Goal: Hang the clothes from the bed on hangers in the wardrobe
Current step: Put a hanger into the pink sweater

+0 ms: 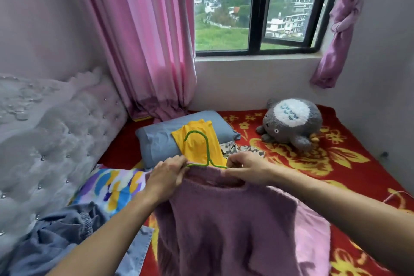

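There is one green hanger (208, 152), with two hands on it: the left hand (165, 177) and the right hand (248, 170). Five garments show: one mauve sweater (224, 219) at six o'clock, one yellow top (195, 145) and one patterned piece (233, 148) at twelve, one denim garment (56, 237) at eight, one pink cloth (311, 231) at five. One grey pillow (156, 139) lies at eleven, one plush toy (291, 121) at two.

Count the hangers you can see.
1: the green hanger, between the left hand and right hand, which grip the neckline of the purple sweater. Others may be hidden under the clothes.
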The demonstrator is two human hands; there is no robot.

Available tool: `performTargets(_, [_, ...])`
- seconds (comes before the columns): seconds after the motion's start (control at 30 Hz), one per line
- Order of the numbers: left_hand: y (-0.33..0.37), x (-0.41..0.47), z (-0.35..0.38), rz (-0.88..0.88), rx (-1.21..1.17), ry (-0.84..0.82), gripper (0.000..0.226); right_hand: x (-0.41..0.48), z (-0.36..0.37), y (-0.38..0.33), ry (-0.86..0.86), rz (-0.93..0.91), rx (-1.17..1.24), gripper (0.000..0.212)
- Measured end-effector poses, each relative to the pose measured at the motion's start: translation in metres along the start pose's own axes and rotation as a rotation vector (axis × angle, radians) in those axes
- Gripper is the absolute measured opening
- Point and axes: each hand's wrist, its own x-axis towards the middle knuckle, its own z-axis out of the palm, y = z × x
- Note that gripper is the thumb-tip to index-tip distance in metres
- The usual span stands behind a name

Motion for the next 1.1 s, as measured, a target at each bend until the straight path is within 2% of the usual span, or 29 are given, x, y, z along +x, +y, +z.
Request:
performTargets(0.1, [-0.004,-0.047,-0.005,-0.147,0.033,-0.018,0.037,-0.005,0.024,-0.019,-0.041,-0.162,-0.206,0.025])
performTargets(0.17, [-0.009,-0.088,-0.005,-0.285,0.028,-0.009,0.042,-0.013,0.045,-0.025,-0.038,-0.263,-0.234,0.025])
performTargets(0.27, [-0.005,-0.167,-0.002,-0.502,0.05,0.058,0.033,-0.038,0.072,-0.035,-0.036,-0.414,-0.252,0.027])
performTargets(0.47, [0.06,-0.354,-0.008,-0.912,0.176,0.026,0.027,-0.11,0.112,-0.08,-0.12,-0.697,-0.236,0.033])
performTargets(0.67, [0.143,-0.53,-0.077,-1.221,0.268,0.125,0.028,-0.19,0.14,-0.188,-0.235,-0.932,-0.189,0.03])
performTargets(0.9, [0.215,-0.656,-0.138,-1.396,0.394,0.278,0.019,-0.275,0.167,-0.285,-0.315,-1.072,-0.108,0.033])
performTargets(1.1, [0.259,-0.776,-0.175,-1.495,0.425,0.303,0.02,-0.364,0.216,-0.373,-0.353,-1.121,-0.072,0.033])
